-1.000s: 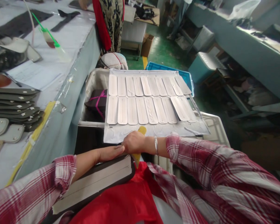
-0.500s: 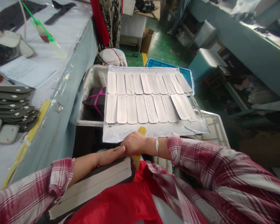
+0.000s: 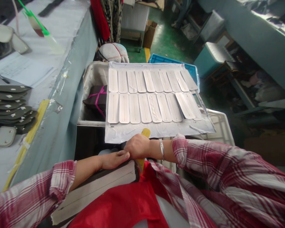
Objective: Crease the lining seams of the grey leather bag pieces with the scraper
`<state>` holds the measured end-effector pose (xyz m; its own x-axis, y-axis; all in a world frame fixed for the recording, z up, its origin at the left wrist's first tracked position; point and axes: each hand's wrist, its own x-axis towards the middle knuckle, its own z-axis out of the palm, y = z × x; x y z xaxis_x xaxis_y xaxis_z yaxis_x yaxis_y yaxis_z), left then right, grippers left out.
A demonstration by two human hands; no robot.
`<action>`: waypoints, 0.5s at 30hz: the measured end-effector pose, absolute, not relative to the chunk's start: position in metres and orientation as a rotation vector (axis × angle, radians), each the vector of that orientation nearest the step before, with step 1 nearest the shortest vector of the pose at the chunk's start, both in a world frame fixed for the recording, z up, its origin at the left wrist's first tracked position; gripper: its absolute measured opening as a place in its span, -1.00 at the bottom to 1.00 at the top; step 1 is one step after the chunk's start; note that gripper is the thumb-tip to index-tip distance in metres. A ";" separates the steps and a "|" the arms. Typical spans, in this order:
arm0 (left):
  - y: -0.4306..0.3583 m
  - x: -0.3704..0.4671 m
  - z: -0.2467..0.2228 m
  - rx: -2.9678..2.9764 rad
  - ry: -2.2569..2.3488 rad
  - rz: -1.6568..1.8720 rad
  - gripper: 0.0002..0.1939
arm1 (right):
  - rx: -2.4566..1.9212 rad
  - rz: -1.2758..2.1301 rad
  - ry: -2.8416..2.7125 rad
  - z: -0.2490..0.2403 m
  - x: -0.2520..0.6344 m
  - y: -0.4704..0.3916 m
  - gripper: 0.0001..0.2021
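Nearest on my feed, a long off-white panel with a dark border [image 3: 95, 191] slants beside glossy red cloth [image 3: 123, 205]. My left hand [image 3: 112, 160] lies along the panel's far edge; I can't tell its grip. My right hand [image 3: 138, 146] clenches a flat yellow tool [image 3: 146, 132]. Beyond, pale rounded strips [image 3: 134, 107] line a white board [image 3: 123, 132].
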<state>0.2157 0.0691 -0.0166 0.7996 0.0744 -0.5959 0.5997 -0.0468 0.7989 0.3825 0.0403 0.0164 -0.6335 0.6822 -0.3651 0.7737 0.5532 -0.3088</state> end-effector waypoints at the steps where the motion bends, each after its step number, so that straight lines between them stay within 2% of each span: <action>1: 0.069 0.216 -0.016 1.578 0.553 -0.470 -0.11 | 1.233 -0.666 2.588 0.016 0.383 0.040 -0.72; 15: 0.069 0.219 -0.017 1.583 0.604 -0.512 -0.13 | 1.325 -0.738 2.487 0.017 0.380 0.031 -0.71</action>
